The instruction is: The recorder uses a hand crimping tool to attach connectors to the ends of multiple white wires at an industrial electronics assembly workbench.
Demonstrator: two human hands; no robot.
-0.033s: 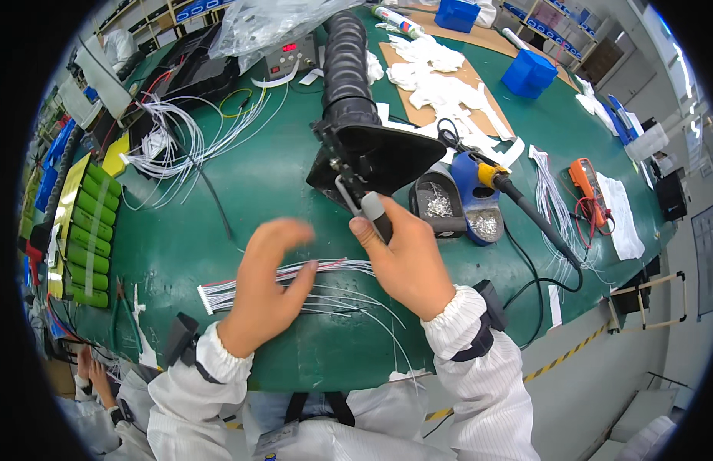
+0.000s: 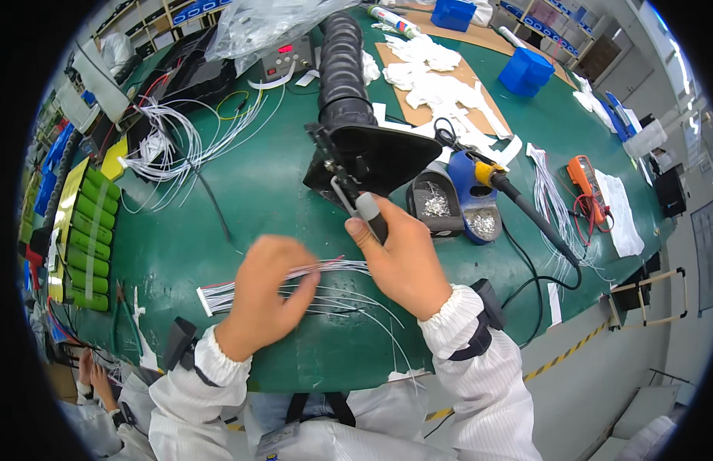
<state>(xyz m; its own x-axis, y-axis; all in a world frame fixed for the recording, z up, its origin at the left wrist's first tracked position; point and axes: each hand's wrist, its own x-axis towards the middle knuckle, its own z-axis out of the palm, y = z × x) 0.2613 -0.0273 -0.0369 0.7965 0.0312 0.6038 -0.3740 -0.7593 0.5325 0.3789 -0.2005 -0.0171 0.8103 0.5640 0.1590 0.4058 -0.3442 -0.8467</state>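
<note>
Head view: right hand [image 2: 402,257], fingers clamped on a hand tool [image 2: 368,206]; left hand [image 2: 270,292], fingers blurred, grip indeterminable, over the wire bundle [image 2: 220,296] near the tabletop's [image 2: 295,361] front edge. Advisable: wires straight, tool steady.

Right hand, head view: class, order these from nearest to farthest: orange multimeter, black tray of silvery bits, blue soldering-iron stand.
1. Black tray: just beyond the right hand, slightly rightward.
2. Blue soldering-iron stand: immediately right of the tray.
3. Orange multimeter: farthest right, past the white wires.
</note>
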